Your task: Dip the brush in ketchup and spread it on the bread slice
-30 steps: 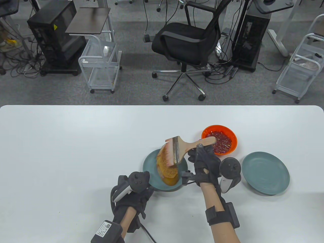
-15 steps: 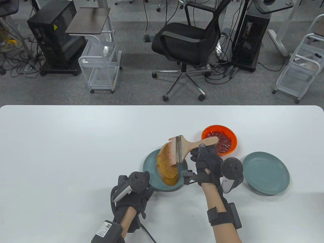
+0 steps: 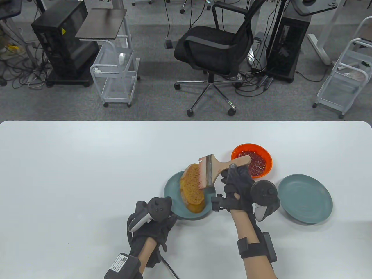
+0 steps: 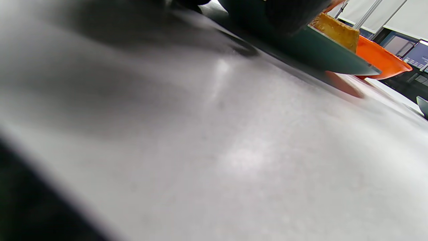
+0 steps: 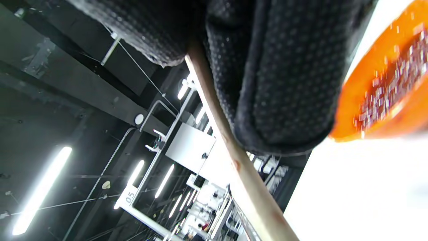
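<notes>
A bread slice (image 3: 191, 189) lies on a teal plate (image 3: 174, 193) in the table view. My right hand (image 3: 235, 186) grips the wooden handle of a wide brush (image 3: 215, 170); its reddish bristles rest on the bread's right side. An orange bowl of ketchup (image 3: 252, 162) stands just behind the right hand. My left hand (image 3: 155, 216) rests at the plate's near-left edge; its fingers are hidden under the tracker. The left wrist view shows the plate's rim (image 4: 321, 53), the bread (image 4: 336, 30) and the bowl (image 4: 381, 60). The right wrist view shows the handle (image 5: 230, 160) and the bowl (image 5: 384, 97).
A second, bare teal plate (image 3: 305, 199) lies to the right of the right hand. The white table (image 3: 87, 174) spreads wide to the left. An office chair (image 3: 213, 49) and carts stand on the floor beyond the table's far edge.
The brush has slid to the right across the bread, from its middle to its right side, uncovering more of the slice. The left hand has not moved.
</notes>
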{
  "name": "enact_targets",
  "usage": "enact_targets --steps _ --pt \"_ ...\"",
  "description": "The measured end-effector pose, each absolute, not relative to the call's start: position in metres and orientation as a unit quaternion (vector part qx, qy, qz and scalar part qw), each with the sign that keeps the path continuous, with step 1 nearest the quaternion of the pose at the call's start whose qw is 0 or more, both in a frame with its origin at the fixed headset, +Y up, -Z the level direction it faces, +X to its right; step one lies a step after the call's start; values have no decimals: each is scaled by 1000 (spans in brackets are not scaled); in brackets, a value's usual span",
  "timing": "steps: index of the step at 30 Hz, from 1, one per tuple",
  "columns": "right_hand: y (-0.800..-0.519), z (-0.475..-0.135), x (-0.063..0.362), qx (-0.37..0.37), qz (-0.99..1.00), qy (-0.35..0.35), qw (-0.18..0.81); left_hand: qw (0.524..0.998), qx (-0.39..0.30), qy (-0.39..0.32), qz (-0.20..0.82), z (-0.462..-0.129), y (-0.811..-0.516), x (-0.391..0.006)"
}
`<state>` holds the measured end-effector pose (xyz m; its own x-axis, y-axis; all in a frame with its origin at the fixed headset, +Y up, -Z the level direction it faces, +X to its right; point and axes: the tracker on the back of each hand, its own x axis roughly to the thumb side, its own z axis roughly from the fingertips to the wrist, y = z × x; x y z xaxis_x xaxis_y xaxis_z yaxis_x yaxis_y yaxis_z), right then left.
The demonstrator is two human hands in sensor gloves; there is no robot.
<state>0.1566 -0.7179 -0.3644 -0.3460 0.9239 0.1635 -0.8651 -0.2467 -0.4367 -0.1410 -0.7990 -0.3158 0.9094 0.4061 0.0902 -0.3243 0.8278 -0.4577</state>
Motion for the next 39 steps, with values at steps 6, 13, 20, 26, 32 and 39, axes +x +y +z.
enact_targets --steps 6,13,20,26,32,39 --pt "-722 -363 132 -41 808 -201 553 951 -224 -93 193 -316 -799 -141" --pt "-699 -355 154 -31 839 -311 446 951 -225 -93 189 -316 -799 -140" --pt "-714 -359 128 -28 807 -212 551 951 -227 -94 188 -316 -799 -140" --pt "-704 -358 146 -17 844 -299 444 952 -227 -94 184 -315 -800 -140" --pt "-703 -357 146 -6 817 -282 503 953 -228 -94 175 -315 -800 -137" --pt "-717 -362 129 -5 813 -221 539 953 -227 -94 177 -315 -801 -138"
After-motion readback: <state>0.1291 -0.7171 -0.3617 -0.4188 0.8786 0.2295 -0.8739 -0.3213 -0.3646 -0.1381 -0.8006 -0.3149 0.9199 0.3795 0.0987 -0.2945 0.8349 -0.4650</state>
